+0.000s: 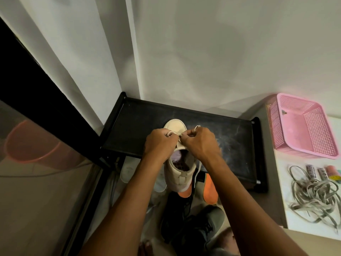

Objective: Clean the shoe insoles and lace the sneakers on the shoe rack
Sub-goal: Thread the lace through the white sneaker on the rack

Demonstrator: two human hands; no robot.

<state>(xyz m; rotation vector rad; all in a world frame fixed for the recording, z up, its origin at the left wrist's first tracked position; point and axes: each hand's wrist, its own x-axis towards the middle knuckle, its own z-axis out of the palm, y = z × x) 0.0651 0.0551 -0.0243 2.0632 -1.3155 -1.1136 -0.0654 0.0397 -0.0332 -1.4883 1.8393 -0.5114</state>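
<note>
beige high-top sneaker (180, 174) sits at the front edge of the black shoe rack (230, 137), heel overhanging. left hand (160, 143) and right hand (200, 143) each pinch the cream flat lace (170, 133) over the tongue, so lacing's underway. next probably needs an even, snug pull.

The beige sneaker (178, 174) looked matt and soft, like suede or cloth. The shoe rack (230, 130) had a matt black fabric top streaked with pale dust; the pink basket (317, 141) was perforated plastic.
</note>
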